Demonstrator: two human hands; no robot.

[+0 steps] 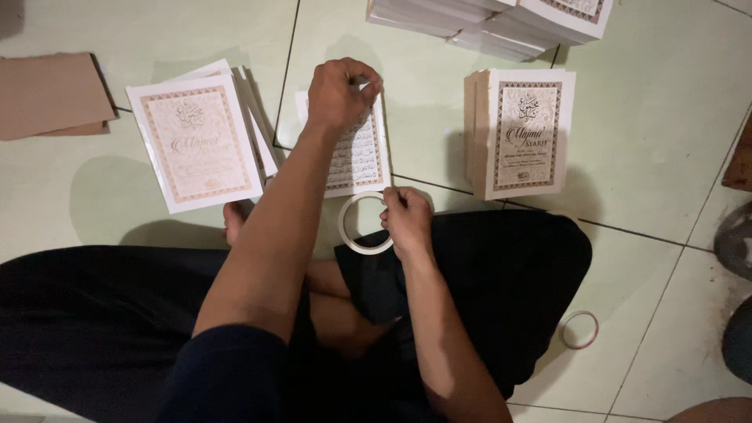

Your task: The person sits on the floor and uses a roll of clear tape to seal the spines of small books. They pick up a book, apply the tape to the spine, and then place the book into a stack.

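Observation:
I sit cross-legged on a pale green tiled floor. My right hand [406, 221] grips a white roll of tape [362, 222] by its right rim, just above my knee. My left hand [341, 90] is stretched forward, fingers pinched shut over the top edge of a thin printed booklet [356, 153] lying on the floor. Whether a strip of tape runs between my hands cannot be made out.
A stack of cream ornate covers [194, 141] lies at the left, brown cardboard [48, 94] beyond it. A thick stack of books [523, 131] stands at the right, more stacks [501, 22] at the top. A second tape roll [580, 330] lies at the lower right.

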